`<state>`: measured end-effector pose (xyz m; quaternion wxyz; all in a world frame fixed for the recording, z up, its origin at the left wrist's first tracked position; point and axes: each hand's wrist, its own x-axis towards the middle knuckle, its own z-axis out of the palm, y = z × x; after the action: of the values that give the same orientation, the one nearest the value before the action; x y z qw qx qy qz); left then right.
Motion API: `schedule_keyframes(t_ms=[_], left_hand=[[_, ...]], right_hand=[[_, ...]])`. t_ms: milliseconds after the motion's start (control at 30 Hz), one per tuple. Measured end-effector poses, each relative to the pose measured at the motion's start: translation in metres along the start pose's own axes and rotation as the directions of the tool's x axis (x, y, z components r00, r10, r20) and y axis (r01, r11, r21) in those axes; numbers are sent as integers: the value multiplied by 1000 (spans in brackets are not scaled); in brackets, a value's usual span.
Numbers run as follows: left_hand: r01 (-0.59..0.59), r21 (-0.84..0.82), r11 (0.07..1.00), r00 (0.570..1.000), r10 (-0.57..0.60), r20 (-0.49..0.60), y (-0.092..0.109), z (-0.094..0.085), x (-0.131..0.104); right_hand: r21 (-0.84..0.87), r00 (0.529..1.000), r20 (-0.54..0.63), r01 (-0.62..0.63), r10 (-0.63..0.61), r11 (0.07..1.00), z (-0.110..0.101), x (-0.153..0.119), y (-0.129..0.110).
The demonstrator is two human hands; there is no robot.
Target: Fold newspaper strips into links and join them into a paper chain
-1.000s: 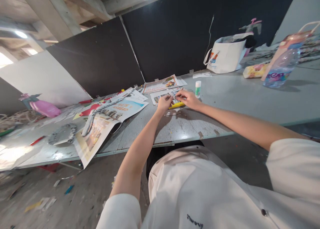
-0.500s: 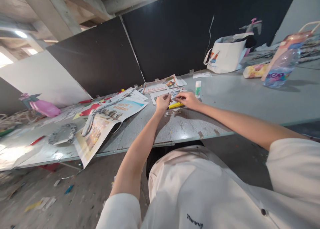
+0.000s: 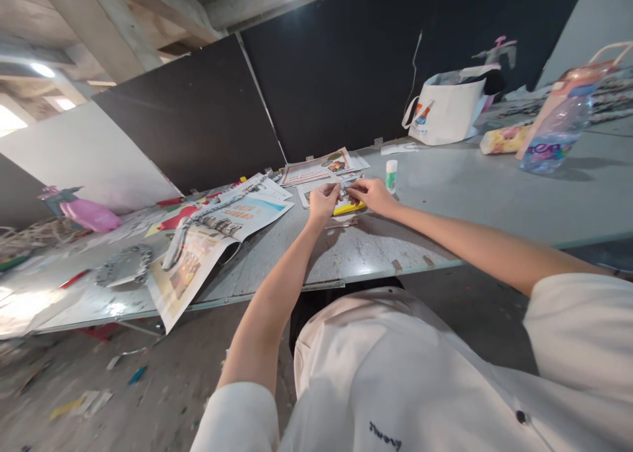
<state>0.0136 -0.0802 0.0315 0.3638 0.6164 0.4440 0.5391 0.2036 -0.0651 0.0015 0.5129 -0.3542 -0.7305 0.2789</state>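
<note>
My left hand (image 3: 325, 200) and my right hand (image 3: 372, 195) are close together over printed sheets on the grey table (image 3: 430, 208). Both are closed, fingertips pinched around something small that I cannot make out. A yellow tool (image 3: 349, 208) lies just below the fingertips, between the hands. Right behind my right hand a glue stick (image 3: 391, 175) with a white cap stands upright. Printed papers (image 3: 316, 167) lie behind the hands, and small paper scraps (image 3: 342, 221) are in front of them.
To the left, an open magazine (image 3: 190, 261) hangs over the table edge, near a grey beaded ring (image 3: 123, 265) and a pink spray bottle (image 3: 91, 213). At the right are a white bag (image 3: 442, 109), a yellow packet (image 3: 505, 140) and a water bottle (image 3: 556, 136).
My right hand's fingers have shifted slightly, and more of the yellow tool shows below them. My left hand has hardly moved.
</note>
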Motion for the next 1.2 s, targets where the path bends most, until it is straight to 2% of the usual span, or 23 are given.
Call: schedule_keyframes(t_ms=[300,800,1000,1200], left_hand=[[-5,49,999,1000,4,18,1,2,-3],[40,82,996,999,-43,27,-4,4,-5],[18,110,994,1000,-20,15,-11,3,2],[79,-8,997,997,-79,-10,-12,-1,7]], right_hand=[[-105,1000,-23,15,-18,994,0,-1,-2],[-123,999,-25,-32,29,992,-1,-3,7],[-183,1000,-10,10,-12,983,0,-3,7],[-66,998,-63,22,-26,998,3,-1,11]])
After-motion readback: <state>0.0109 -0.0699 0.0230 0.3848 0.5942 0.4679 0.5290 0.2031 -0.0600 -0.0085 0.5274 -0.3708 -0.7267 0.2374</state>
